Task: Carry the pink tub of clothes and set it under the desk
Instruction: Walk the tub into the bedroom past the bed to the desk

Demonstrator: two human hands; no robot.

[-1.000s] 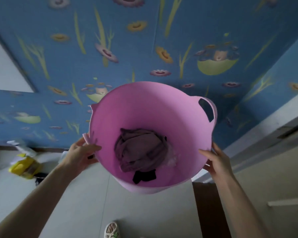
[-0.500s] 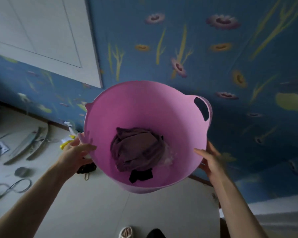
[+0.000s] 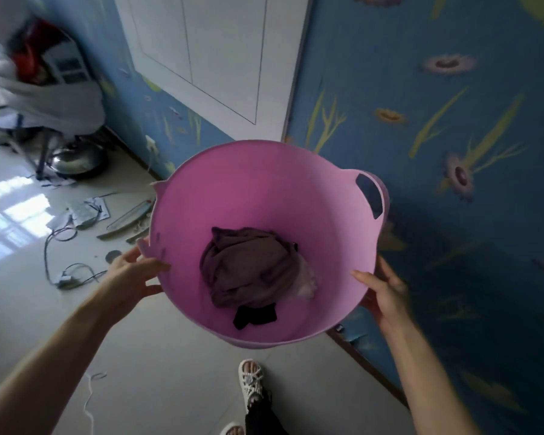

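View swung left; pink tub (image 3: 264, 196) gripped between left hand (image 3: 132, 274), right hand (image 3: 387, 293).

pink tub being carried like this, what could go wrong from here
1. The left hand and right hand press the sides of the pink tub rather than gripping its handle, so it could slip or tip and spill the clothes.
2. Cables and scattered debris lie on the floor to the left; a sandaled foot could catch on them, especially as the tub hides the ground ahead.
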